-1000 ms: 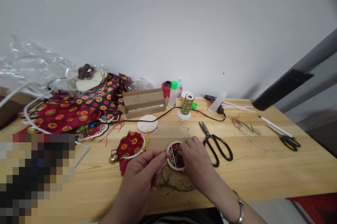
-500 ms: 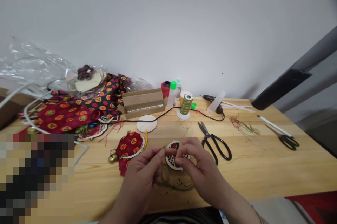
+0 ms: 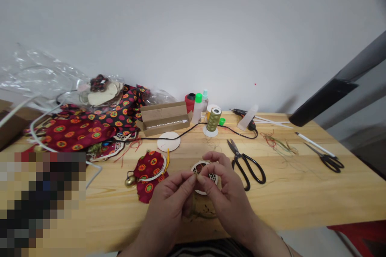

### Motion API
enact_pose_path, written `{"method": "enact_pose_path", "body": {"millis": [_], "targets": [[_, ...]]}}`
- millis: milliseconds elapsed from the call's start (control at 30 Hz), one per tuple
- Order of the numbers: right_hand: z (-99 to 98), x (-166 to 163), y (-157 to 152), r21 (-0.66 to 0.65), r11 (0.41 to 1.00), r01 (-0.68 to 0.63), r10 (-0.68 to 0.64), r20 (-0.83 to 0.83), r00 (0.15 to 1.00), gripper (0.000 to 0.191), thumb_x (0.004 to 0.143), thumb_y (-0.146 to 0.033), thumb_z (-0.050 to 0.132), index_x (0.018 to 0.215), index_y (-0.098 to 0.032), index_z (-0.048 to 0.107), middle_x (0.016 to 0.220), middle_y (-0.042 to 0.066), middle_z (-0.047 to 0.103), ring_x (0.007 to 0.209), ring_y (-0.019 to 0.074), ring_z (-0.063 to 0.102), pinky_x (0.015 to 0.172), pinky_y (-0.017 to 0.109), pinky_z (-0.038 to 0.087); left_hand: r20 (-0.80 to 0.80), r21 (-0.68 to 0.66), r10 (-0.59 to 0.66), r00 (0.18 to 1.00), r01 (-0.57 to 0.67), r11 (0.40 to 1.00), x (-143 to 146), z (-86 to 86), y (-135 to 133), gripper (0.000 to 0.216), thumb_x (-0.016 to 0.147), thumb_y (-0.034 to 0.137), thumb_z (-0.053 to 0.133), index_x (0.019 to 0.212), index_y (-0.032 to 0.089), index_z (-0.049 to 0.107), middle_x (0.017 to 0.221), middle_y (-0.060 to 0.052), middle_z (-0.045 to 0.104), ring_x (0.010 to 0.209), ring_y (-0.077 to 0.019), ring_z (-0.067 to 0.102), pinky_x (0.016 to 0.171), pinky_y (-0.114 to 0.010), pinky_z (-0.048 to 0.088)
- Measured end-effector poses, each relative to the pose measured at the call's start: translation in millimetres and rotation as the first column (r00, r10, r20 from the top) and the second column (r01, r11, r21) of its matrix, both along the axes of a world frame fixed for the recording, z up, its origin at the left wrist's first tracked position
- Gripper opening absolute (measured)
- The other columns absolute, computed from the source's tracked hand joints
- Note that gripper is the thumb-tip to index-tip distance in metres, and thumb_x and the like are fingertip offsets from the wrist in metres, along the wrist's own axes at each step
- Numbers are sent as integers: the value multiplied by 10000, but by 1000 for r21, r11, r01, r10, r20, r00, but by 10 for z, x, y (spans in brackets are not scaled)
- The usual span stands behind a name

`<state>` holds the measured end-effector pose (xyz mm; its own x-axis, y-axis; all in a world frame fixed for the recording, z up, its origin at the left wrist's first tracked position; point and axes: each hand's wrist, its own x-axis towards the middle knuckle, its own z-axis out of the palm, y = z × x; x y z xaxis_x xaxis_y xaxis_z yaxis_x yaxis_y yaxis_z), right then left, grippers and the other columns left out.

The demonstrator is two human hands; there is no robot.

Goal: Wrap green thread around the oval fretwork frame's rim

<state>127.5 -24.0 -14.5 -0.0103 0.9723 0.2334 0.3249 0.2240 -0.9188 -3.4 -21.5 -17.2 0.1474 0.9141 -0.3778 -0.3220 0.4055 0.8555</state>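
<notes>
My left hand (image 3: 176,192) is closed in a pinch on a thin olive-green thread (image 3: 195,173). Against it, the thumb and forefinger of my right hand (image 3: 221,184) pinch the same thread, and the fingertips of both hands meet. Just behind them lies a white openwork disc (image 3: 205,190), partly covered by my fingers. Below my palms a loose olive thread bundle (image 3: 202,213) is half hidden. To the left rests a red patterned fabric piece (image 3: 147,168) with a white ring edge and a brass bell (image 3: 130,180).
Black-handled scissors (image 3: 238,154) lie right of my hands, another pair (image 3: 328,162) farther right. Behind stand an olive thread spool (image 3: 214,119), glue bottles (image 3: 197,108), an open cardboard box (image 3: 164,118) and a glue gun (image 3: 241,113). Patterned fabric (image 3: 78,132) is piled left.
My hands have drawn together, so the fingertips now meet where a small gap was. My right fingers have shifted left across the white disc.
</notes>
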Motion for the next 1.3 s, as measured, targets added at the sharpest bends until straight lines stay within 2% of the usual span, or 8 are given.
{"method": "enact_pose_path", "body": {"millis": [333,533,633,700,800,967,1133,1300], "targets": [[1,-10,-3,43,998,34,-34,13,999,97,777,-121,541,728,-192,586,1034,82,531,1039,200,510,837,321,462,-28,48,-35,999,36,998,-26,-22,-34,237,730,319,679,589,133,637,495,35,478,437,-57,309,418,-179,231],[-1,39,41,43,999,24,-24,-3,1000,83,814,-167,532,760,-183,593,1008,75,549,966,177,548,788,282,469,6,1,-9,1000,9,1000,-20,-16,-23,201,673,329,736,646,140,672,469,65,415,431,-51,303,402,-164,232],[-51,163,119,75,994,81,-84,38,996,110,861,-196,485,805,-184,579,881,49,587,812,157,569,710,277,471,88,-39,99,991,-96,995,-61,58,5,185,608,286,790,691,148,699,540,30,532,446,-41,368,410,-144,276],[-122,266,164,85,991,103,-116,162,980,100,854,-179,499,808,-186,587,786,31,596,741,160,562,667,283,461,163,-71,196,967,-187,980,-115,146,14,207,545,246,828,676,150,699,592,9,581,452,-33,378,404,-133,284],[-263,364,181,69,997,39,-62,364,929,122,816,-111,541,789,-184,635,802,42,617,792,181,568,725,318,461,253,-70,191,948,-179,981,-213,286,-17,158,580,227,811,650,156,688,507,43,485,413,-27,304,373,-139,255],[-418,291,123,72,996,-57,23,402,915,173,740,-87,644,882,-180,678,949,78,637,913,210,563,811,358,477,314,-60,70,947,-54,997,-329,363,-119,186,622,272,782,536,182,644,391,68,337,367,-33,234,373,-176,252],[-417,197,120,74,985,-156,110,425,898,349,686,-126,720,1024,-176,650,1088,98,623,1028,246,523,915,417,446,291,-62,64,955,-48,997,-348,370,-152,195,615,293,789,546,194,636,392,71,343,372,-43,246,392,-191,268],[-397,187,128,23,981,-195,156,515,843,478,659,-120,749,1116,-138,610,1209,109,578,1124,241,467,1003,390,392,269,-109,117,956,-90,990,-316,459,-158,228,571,267,825,536,176,619,397,79,390,390,-37,283,420,-181,258]]}}
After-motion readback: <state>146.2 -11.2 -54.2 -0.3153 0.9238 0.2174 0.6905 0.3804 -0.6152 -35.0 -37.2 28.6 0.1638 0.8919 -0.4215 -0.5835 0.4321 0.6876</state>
